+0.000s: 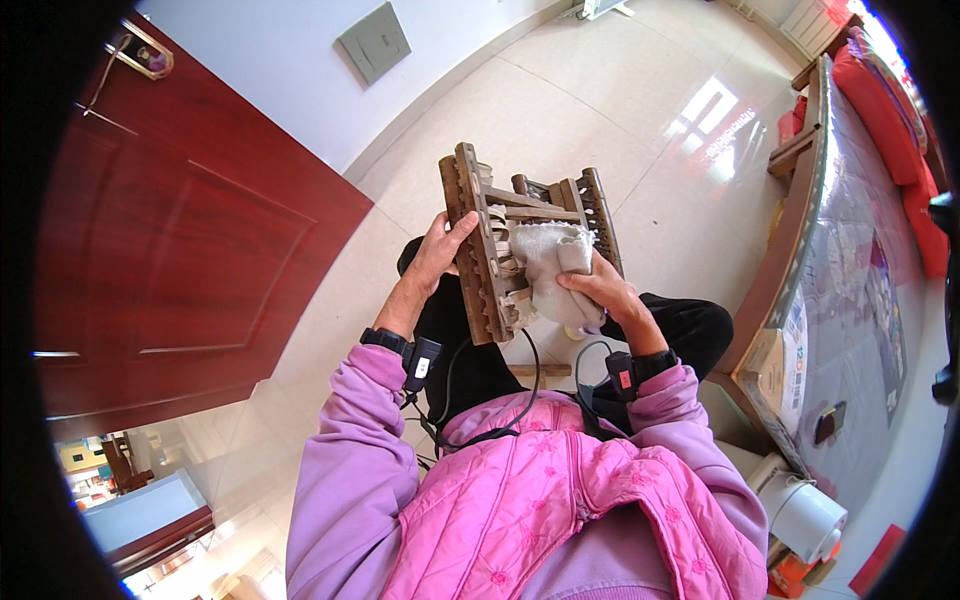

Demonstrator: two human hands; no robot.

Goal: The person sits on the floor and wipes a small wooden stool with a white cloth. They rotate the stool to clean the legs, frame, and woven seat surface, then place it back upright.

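A small dark wooden frame (474,255), perhaps a little stool or rack, is tilted above my lap, with pale strips woven along its inner edge. My left hand (442,251) grips its near-left rail, thumb on top. In my right hand (600,285) is a bunched whitish cloth (551,262), which lies against the strips and crossbars between the frame's two sides. The frame's far right side (600,214) has a row of notched or turned wood. Part of the strips is hidden under the cloth. Straps with small black devices sit on both wrists, with cables running to my waist.
A dark red door (202,247) stands at the left. To the right is a bed (855,300) with a plastic-like cover and a dark small object on it. A white lidded container (802,517) stands at lower right. Tiled floor (585,97) lies ahead, beside a white wall.
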